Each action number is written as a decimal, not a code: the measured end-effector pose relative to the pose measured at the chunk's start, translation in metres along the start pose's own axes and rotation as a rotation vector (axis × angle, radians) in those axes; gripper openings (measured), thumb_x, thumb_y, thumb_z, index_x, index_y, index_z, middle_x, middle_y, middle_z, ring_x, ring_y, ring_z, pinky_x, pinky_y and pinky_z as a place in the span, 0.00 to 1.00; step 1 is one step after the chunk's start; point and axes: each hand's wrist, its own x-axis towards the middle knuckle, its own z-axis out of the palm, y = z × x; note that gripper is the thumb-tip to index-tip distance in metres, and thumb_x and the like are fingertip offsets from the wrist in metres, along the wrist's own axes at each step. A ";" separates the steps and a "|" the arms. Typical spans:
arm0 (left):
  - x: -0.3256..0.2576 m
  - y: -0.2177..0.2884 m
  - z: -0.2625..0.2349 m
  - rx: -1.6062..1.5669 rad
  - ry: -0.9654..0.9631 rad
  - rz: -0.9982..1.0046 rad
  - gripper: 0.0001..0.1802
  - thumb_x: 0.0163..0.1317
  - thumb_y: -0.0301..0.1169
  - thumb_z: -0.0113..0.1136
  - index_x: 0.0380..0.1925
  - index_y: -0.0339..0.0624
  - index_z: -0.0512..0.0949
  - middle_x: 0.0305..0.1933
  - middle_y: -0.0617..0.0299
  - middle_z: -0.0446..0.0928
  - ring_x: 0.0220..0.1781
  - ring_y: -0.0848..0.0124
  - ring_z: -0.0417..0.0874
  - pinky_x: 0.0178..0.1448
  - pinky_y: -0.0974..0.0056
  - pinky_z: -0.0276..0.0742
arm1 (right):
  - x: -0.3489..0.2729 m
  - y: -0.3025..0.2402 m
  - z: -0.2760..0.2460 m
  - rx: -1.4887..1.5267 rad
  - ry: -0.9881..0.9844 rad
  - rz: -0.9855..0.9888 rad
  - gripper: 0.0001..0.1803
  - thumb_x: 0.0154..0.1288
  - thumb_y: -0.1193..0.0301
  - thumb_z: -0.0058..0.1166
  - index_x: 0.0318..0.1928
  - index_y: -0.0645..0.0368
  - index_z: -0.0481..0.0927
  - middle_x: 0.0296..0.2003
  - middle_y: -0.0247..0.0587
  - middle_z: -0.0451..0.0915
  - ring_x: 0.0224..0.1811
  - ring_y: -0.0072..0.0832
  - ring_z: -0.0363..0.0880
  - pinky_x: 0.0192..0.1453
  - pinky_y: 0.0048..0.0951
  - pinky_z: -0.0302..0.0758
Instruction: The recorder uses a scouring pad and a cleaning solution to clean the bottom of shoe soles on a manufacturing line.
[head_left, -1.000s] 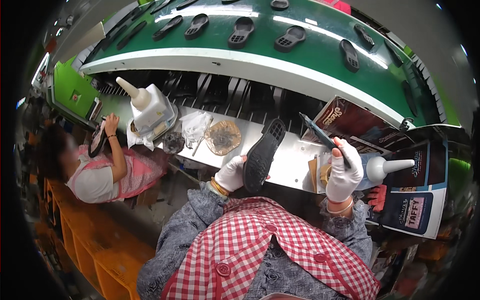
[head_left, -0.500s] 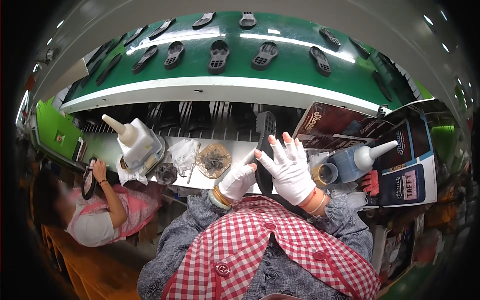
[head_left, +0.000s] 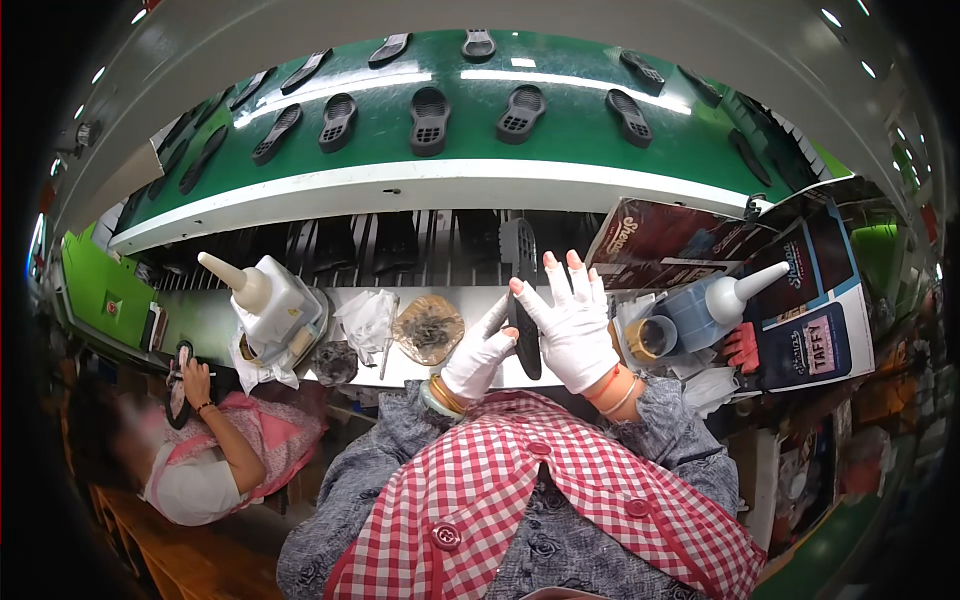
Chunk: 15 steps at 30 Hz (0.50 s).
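Note:
A black shoe sole (head_left: pixel 525 335) stands upright on edge in front of my chest, its treaded end pointing away from me. My left hand (head_left: pixel 478 362), in a white glove with bare fingertips, grips it from the left, the thumb across its near part. On the other side, my right hand (head_left: pixel 580 335), gloved the same way, has its fingers stretched out and apart. Its thumb reaches the sole's edge; whether the palm presses against the sole is hidden. Left of my hands lies a round, brownish tray (head_left: pixel 428 330) with dark clumped matter.
A green conveyor belt (head_left: pixel 380 130) carrying several black soles runs across the far side. A white spouted bottle (head_left: pixel 275 300) and crumpled tissue (head_left: pixel 368 322) stand left. At right are a bluish spouted bottle (head_left: pixel 700 325), a cup (head_left: pixel 652 338) and cardboard panels (head_left: pixel 665 245). A co-worker (head_left: pixel 215 440) holds a sole.
The sole has tilted slightly and shifted a little left. My right hand has turned more upright, fingers still spread, while my left keeps its grip. The co-worker's hand and sole sit slightly lower.

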 end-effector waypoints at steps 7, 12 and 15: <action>-0.003 -0.004 -0.013 0.055 0.054 -0.002 0.39 0.63 0.33 0.59 0.70 0.41 0.52 0.65 0.61 0.66 0.63 0.71 0.69 0.65 0.63 0.64 | 0.008 -0.005 0.017 0.019 0.045 0.047 0.33 0.56 0.71 0.52 0.64 0.33 0.67 0.67 0.52 0.59 0.71 0.52 0.52 0.70 0.57 0.50; -0.003 0.000 -0.013 0.012 0.069 -0.011 0.38 0.63 0.31 0.58 0.70 0.40 0.51 0.65 0.60 0.65 0.64 0.69 0.69 0.66 0.62 0.64 | 0.016 -0.005 0.026 -0.011 0.036 0.040 0.32 0.56 0.72 0.51 0.64 0.34 0.68 0.67 0.52 0.59 0.70 0.52 0.53 0.70 0.56 0.50; -0.003 0.001 -0.016 -0.007 0.074 -0.029 0.38 0.63 0.30 0.58 0.70 0.39 0.51 0.65 0.59 0.65 0.65 0.68 0.68 0.67 0.61 0.64 | 0.022 -0.001 0.031 -0.019 0.040 0.029 0.33 0.56 0.73 0.49 0.64 0.34 0.68 0.66 0.52 0.60 0.70 0.52 0.53 0.70 0.56 0.50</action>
